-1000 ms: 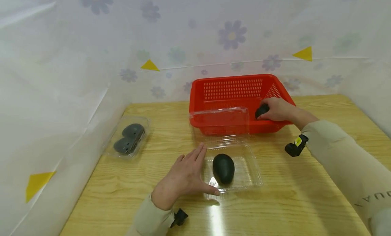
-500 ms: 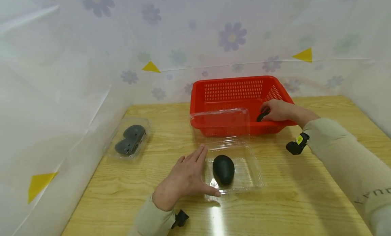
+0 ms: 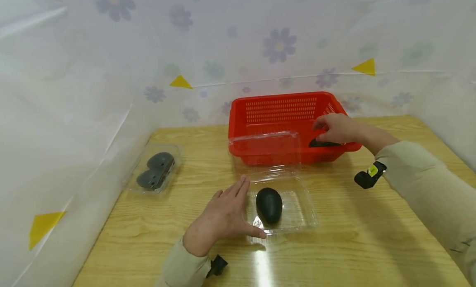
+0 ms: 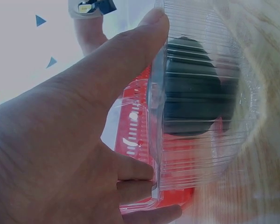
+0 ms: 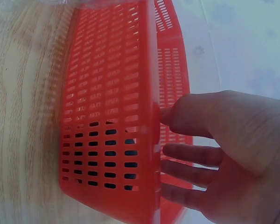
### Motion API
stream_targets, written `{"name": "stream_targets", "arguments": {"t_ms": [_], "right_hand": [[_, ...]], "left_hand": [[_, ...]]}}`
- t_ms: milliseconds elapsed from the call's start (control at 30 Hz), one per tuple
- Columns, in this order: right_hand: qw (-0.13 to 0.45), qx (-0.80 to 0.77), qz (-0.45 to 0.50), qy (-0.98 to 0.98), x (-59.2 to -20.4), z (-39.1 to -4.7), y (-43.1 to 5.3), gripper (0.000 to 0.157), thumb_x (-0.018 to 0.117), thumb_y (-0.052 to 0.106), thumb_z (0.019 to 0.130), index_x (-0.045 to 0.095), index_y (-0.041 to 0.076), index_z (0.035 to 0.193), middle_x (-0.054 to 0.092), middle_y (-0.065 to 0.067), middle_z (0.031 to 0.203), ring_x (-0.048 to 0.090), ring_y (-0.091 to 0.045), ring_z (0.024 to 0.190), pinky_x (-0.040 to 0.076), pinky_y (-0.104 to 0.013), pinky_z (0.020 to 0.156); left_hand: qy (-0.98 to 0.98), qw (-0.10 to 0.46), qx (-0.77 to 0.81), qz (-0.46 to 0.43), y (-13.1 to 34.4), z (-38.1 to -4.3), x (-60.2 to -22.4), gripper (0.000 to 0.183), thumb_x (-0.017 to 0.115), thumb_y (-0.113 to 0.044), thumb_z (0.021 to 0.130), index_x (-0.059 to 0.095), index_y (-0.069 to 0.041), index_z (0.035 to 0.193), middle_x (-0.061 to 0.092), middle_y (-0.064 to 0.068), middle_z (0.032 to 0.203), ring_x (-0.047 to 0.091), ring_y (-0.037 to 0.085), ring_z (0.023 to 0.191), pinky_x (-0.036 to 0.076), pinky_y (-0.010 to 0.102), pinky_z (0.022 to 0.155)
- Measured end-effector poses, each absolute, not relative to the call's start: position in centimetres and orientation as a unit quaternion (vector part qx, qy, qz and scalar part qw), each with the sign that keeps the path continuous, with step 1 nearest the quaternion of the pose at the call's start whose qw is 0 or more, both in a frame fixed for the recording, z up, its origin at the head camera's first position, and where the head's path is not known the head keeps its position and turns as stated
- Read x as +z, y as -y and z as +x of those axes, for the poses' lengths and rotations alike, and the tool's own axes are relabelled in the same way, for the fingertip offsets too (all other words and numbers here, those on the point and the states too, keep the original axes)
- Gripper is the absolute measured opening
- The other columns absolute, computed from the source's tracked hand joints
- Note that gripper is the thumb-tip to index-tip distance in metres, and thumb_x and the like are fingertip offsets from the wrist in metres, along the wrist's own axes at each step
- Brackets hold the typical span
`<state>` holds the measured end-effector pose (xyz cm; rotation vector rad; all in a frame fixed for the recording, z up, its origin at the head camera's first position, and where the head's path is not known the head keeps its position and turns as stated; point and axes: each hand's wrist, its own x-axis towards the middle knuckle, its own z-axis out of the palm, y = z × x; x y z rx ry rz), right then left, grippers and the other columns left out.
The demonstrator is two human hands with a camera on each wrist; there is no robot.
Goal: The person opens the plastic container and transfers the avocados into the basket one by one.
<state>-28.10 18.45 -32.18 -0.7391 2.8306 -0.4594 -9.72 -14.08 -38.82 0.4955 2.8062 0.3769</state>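
A dark green avocado [image 3: 269, 205] lies in the clear plastic clamshell box [image 3: 299, 204], whose lid stands raised at the back. My left hand [image 3: 224, 214] rests along the box's left side, fingers straight, thumb at the front rim. In the left wrist view, its thumb [image 4: 130, 44] touches the rim and the avocado shows through the ribbed wall. Over the right end of the red basket [image 3: 238, 113] hovers my right hand [image 3: 336, 128], fingers loosely bent. Below it another dark avocado [image 3: 322, 143] lies low in the basket, glimpsed through the slots in the right wrist view.
At the left table edge sits a closed clear box [image 3: 178, 155] holding two dark rounded pieces [image 3: 155, 171]. The raised lid [image 3: 264, 148] overlaps the basket's front wall. A flowered white sheet [image 3: 208, 35] hangs behind the wooden table [image 3: 201, 150].
The right hand has let go of the avocado it held in the basket and lifted slightly off it. The left hand stays against the clamshell box.
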Motion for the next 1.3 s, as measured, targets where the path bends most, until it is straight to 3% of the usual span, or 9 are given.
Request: {"name": "stream_targets", "arguments": {"t_ms": [733, 1300], "right_hand": [[0.006, -0.164, -0.280, -0.946, -29.2, -23.1, -16.7, 0.039, 0.068, 0.011, 0.089, 0.059, 0.001, 0.127, 0.061, -0.018, 0.124, 0.055, -0.034, 0.113, 0.049, -0.054, 0.096], [-0.068, -0.172, -0.344, -0.921, -28.6, -18.4, -14.5, 0.034, 0.069, 0.008, 0.088, 0.062, 0.011, 0.122, 0.058, -0.005, 0.122, 0.059, -0.016, 0.092, 0.055, -0.036, 0.079]], "left_hand": [[-0.967, 0.129, 0.134, 0.172, 14.7, -9.6, -38.7, 0.134, 0.074, -0.078, 0.064, 0.009, -0.013, 0.161, 0.009, 0.004, 0.168, 0.029, 0.029, 0.150, 0.028, 0.059, 0.118], [-0.968, 0.125, 0.132, 0.173, 14.8, -9.6, -38.7, 0.133, 0.074, -0.077, 0.064, 0.010, -0.012, 0.161, 0.010, 0.004, 0.168, 0.030, 0.029, 0.150, 0.029, 0.059, 0.117]]}}
